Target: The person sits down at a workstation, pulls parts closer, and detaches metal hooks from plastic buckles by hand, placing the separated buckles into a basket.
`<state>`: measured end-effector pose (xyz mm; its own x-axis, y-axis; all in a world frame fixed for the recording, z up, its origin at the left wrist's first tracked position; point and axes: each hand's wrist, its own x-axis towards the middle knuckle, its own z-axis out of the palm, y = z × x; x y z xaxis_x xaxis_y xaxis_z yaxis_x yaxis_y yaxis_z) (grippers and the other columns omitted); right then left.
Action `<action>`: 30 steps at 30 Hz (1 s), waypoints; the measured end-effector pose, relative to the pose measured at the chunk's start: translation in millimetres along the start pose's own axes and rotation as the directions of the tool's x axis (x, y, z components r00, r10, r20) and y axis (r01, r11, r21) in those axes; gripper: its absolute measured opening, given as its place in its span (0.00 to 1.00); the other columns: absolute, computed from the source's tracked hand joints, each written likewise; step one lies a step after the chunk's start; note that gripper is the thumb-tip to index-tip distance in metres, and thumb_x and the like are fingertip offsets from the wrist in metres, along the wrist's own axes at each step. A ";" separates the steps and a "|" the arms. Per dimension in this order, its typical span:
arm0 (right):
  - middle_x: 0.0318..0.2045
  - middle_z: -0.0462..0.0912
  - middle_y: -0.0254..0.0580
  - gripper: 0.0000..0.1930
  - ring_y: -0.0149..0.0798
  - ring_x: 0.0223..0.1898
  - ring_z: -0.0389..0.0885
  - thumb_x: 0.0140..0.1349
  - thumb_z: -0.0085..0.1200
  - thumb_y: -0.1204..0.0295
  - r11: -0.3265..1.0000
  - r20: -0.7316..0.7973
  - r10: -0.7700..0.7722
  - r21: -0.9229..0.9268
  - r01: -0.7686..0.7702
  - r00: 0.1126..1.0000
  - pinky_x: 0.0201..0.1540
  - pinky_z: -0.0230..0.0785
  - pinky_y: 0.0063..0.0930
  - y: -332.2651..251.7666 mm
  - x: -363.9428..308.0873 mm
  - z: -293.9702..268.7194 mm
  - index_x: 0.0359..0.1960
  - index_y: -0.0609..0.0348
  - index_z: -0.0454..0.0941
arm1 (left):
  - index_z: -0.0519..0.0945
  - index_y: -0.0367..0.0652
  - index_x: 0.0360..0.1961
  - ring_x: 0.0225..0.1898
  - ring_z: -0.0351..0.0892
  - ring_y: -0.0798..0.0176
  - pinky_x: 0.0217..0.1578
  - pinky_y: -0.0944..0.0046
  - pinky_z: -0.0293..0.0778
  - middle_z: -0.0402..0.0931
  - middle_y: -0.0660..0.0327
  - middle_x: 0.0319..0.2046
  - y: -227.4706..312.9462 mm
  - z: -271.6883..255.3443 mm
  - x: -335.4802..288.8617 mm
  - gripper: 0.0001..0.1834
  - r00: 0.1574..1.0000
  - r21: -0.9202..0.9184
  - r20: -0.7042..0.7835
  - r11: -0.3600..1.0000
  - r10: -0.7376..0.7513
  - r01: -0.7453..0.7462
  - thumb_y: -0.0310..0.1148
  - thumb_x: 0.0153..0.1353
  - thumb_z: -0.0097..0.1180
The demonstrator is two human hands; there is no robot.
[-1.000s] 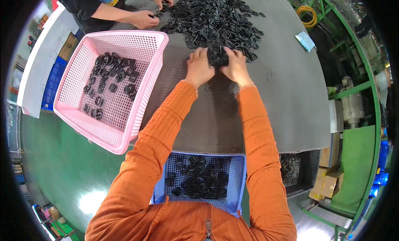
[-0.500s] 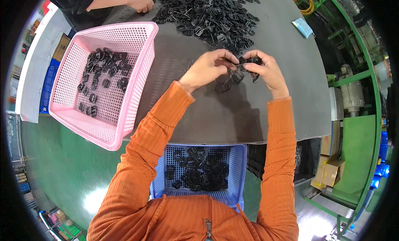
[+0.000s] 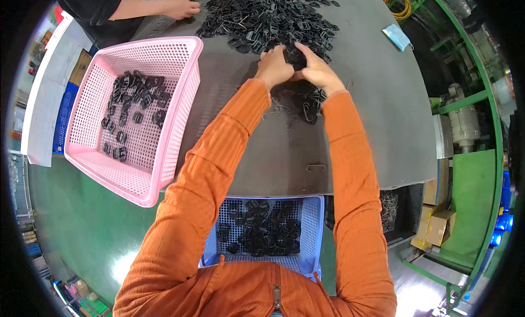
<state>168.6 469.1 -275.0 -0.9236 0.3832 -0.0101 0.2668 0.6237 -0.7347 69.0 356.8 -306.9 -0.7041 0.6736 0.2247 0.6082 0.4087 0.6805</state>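
A heap of black plastic buckles (image 3: 268, 19) lies on the grey table (image 3: 377, 125). At its near edge my left hand (image 3: 275, 68) is bent, fingers curled against some buckles. Facing it, my right hand (image 3: 318, 72) has thumb and index finger around the same dark bunch (image 3: 296, 59). The fingertips are partly hidden among the pieces. Just nearer than my hands lie a few loose buckles (image 3: 310, 112) and thin wire hooks (image 3: 277, 107). Another wire hook (image 3: 316, 167) rests closer to the table's front edge.
A pink basket (image 3: 188, 106) with scattered buckles stands at the left. Below the table edge is a blue basket (image 3: 313, 229) holding more buckles. A co-worker's hand (image 3: 183, 8) works at the far left. A face mask (image 3: 397, 37) lies at the right; a black crate (image 3: 410, 207) sits beneath.
Both hands have moved away from me to the heap's near edge; the buckles held earlier are no longer raised there. Loose hooks and buckles now show on the table. The co-worker's second hand has appeared.
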 end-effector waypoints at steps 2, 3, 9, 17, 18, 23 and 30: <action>0.56 0.70 0.44 0.42 0.36 0.57 0.67 0.42 0.61 0.79 0.870 0.135 0.086 0.473 -0.140 0.987 0.51 0.66 0.30 -15.9 10.2 3.5 0.64 0.54 0.58 | 0.72 0.35 0.51 0.39 0.77 0.56 0.41 0.61 0.73 0.78 0.53 0.38 5.0 -16.1 16.7 0.25 0.961 -0.581 0.163 0.765 -0.225 0.278 0.28 0.48 0.53; 0.50 0.73 0.40 0.38 0.33 0.51 0.70 0.44 0.61 0.78 0.869 0.033 0.025 0.493 -0.038 0.999 0.46 0.67 0.27 -26.8 6.1 4.4 0.62 0.54 0.61 | 0.74 0.37 0.45 0.34 0.78 0.61 0.37 0.64 0.74 0.77 0.57 0.35 -20.7 -21.7 34.5 0.19 0.921 -0.852 0.389 0.371 -0.021 0.369 0.26 0.49 0.54; 0.32 0.79 0.29 0.09 0.24 0.35 0.74 0.53 0.57 0.73 0.898 -0.153 -0.008 0.434 0.074 0.988 0.40 0.65 0.18 -40.4 -9.3 -38.8 0.36 0.60 0.78 | 0.76 0.36 0.39 0.33 0.74 0.71 0.33 0.70 0.70 0.78 0.64 0.30 -5.3 -77.2 9.8 0.14 0.984 -0.823 0.123 0.541 -0.125 0.172 0.31 0.53 0.61; 0.30 0.83 0.37 0.11 0.32 0.34 0.78 0.50 0.59 0.71 0.993 -0.243 -0.052 0.095 0.077 0.969 0.42 0.68 0.24 13.6 -56.9 -81.7 0.36 0.57 0.81 | 0.77 0.40 0.44 0.37 0.80 0.50 0.40 0.56 0.73 0.80 0.49 0.31 -15.6 -82.4 -37.7 0.19 0.947 -0.044 -0.319 0.999 -0.026 0.013 0.35 0.49 0.55; 0.30 0.83 0.38 0.11 0.33 0.35 0.79 0.49 0.59 0.70 0.996 -0.231 -0.046 0.060 0.062 0.972 0.43 0.68 0.25 19.8 -63.5 -82.4 0.37 0.56 0.81 | 0.76 0.40 0.45 0.36 0.80 0.49 0.43 0.54 0.72 0.81 0.52 0.31 -14.8 -79.3 -44.9 0.19 0.941 0.017 -0.337 0.999 -0.036 0.044 0.34 0.50 0.55; 0.57 0.69 0.47 0.31 0.48 0.56 0.69 0.40 0.67 0.64 0.923 -0.085 -0.066 -0.384 0.028 0.994 0.56 0.63 0.40 9.1 -100.5 -31.8 0.52 0.48 0.74 | 0.73 0.52 0.52 0.64 0.54 0.50 0.57 0.35 0.52 0.62 0.55 0.59 20.1 -34.7 -98.1 0.27 0.971 0.186 0.017 0.953 0.240 -0.239 0.48 0.51 0.59; 0.36 0.80 0.36 0.10 0.46 0.40 0.78 0.48 0.55 0.77 0.916 -0.356 -0.152 -0.402 -0.004 0.922 0.42 0.70 0.38 16.4 -118.1 -23.4 0.34 0.50 0.78 | 0.77 0.42 0.32 0.39 0.75 0.55 0.42 0.56 0.69 0.76 0.59 0.32 -7.2 -53.5 -99.2 0.07 0.964 -0.024 -0.077 0.966 0.255 -0.257 0.33 0.56 0.54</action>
<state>288.5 449.9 -270.0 -0.7943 0.5010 0.3435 0.3588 0.8432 -0.4003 114.9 254.0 -296.7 -0.5521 0.7061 0.4433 0.7597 0.2069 0.6165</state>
